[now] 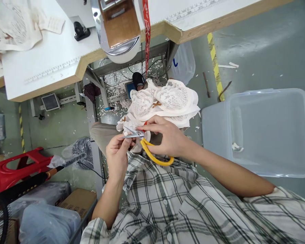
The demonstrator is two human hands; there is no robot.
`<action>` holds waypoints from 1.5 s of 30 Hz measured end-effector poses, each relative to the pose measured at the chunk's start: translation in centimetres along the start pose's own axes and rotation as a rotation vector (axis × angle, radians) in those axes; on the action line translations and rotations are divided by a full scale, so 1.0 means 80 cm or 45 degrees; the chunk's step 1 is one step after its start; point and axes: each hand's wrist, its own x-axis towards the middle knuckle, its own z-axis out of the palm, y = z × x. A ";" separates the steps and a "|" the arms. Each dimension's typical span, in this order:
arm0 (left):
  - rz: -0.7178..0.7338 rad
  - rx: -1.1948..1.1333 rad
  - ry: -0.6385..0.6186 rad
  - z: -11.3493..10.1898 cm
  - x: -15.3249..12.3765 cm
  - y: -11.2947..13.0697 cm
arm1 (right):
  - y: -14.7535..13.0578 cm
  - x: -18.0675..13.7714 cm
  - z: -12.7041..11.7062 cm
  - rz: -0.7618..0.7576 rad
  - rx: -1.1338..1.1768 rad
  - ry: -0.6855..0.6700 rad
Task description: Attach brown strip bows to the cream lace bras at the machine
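Note:
My right hand (166,135) grips scissors (157,159) with a yellow handle loop and a bit of red at the other handle. Their blades point left and stand apart. Closed in a pinch, my left hand (118,152) is at the lower blade's tip; what lies between its fingertips is too small to make out. Just beyond both hands, white lace bras (171,98) with small brown bows lie in a pile over my lap. Part of the lace shows behind the blades.
A white worktable (43,64) with a printed ruler and a machine (122,27) stands ahead. Clear plastic bins (269,135) are at the right. More lace pieces (15,27) lie on the table's left. A red stool (20,162) and a cardboard box (78,202) are lower left.

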 end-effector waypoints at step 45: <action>0.063 -0.047 0.032 -0.010 0.003 0.005 | -0.013 -0.009 -0.006 -0.165 -0.221 0.119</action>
